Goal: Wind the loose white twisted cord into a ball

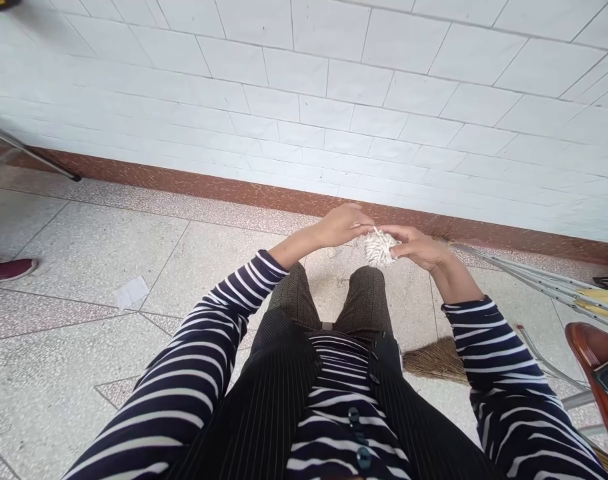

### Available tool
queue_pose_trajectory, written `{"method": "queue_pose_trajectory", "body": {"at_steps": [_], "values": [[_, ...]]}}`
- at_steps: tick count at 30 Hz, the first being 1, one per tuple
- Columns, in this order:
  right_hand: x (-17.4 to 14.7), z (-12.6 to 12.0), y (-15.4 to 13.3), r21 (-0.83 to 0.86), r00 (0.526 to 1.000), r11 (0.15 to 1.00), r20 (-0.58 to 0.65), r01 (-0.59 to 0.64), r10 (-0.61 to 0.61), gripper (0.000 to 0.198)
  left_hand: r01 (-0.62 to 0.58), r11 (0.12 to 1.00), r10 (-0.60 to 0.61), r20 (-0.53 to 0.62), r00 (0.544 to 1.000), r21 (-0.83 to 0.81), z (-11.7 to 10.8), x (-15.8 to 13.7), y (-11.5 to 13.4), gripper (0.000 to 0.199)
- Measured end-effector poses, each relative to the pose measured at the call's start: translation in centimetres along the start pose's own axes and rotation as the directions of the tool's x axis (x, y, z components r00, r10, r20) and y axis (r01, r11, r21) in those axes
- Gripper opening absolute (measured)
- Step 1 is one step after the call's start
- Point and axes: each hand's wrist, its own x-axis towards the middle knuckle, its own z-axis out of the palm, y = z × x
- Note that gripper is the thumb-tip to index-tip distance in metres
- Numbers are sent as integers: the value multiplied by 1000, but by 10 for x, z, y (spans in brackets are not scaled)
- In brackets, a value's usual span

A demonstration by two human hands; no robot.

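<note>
A fluffy white bundle of yarn [379,249], with many short strands hanging loosely, is held out in front of my legs. My right hand [420,249] grips it from the right, thumb across its front side and fingers over its top. From the left, my left hand [343,225] reaches to the top of the bundle, its fingertips pinched together where a strand sticks up. The two hands nearly meet there. Whether the yarn is tied in its middle cannot be made out.
A white tiled wall [324,120] rises ahead above a speckled floor [109,240]. At right are crutches [524,267], a broom head [437,360] and a wooden chair [584,347] with a dark phone-like object. A paper scrap [131,293] and a person's red shoe [9,270] are at left.
</note>
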Motion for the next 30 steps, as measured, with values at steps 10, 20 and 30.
{"method": "queue_pose_trajectory", "body": {"at_steps": [10,20,30], "values": [[0,6,-56,321,971,920,4,224,-238,63,146,969,-174,-136,975,-198,-30,12,1,30],[8,20,-56,374,959,883,-77,283,-274,66,149,894,-201,-81,976,-423,-39,-7,-8,31],[-4,27,-83,377,931,851,-143,364,-335,68,178,896,-198,-6,980,-408,-43,-18,-15,26]]}}
